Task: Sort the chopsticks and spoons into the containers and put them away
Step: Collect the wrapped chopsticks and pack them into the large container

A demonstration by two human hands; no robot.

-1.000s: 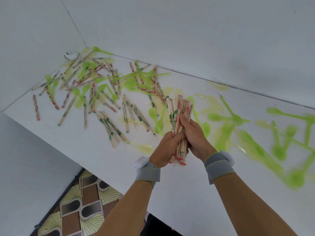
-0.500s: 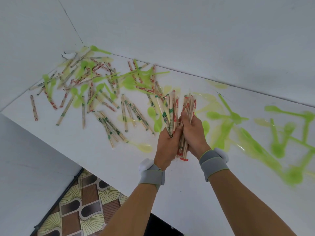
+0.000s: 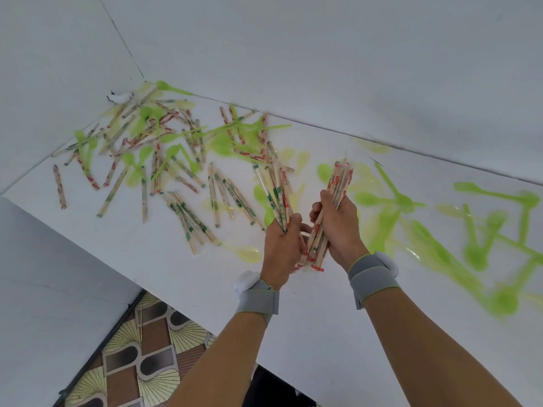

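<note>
My left hand (image 3: 280, 245) grips a small bunch of green-printed wrapped chopsticks (image 3: 276, 195), fanned up and to the left. Close beside it, my right hand (image 3: 338, 227) grips a thicker bunch of red-printed wrapped chopsticks (image 3: 335, 198) that stands nearly upright above the white table (image 3: 293, 318). Many more wrapped chopsticks (image 3: 188, 212) lie loose on the table's left half, mixed with green plastic spoons (image 3: 223, 142). More green spoons (image 3: 476, 230) are spread over the right half. No container is in view.
White walls meet in a corner (image 3: 144, 79) behind the pile. The table's near edge runs diagonally, with patterned floor tiles (image 3: 141, 353) below it at the lower left. A pale yellow spoon (image 3: 249, 254) lies just left of my left hand.
The single bundle held by both hands has been split in two. My left hand drew the green-printed chopsticks off to the left while my right hand kept the red-printed ones.
</note>
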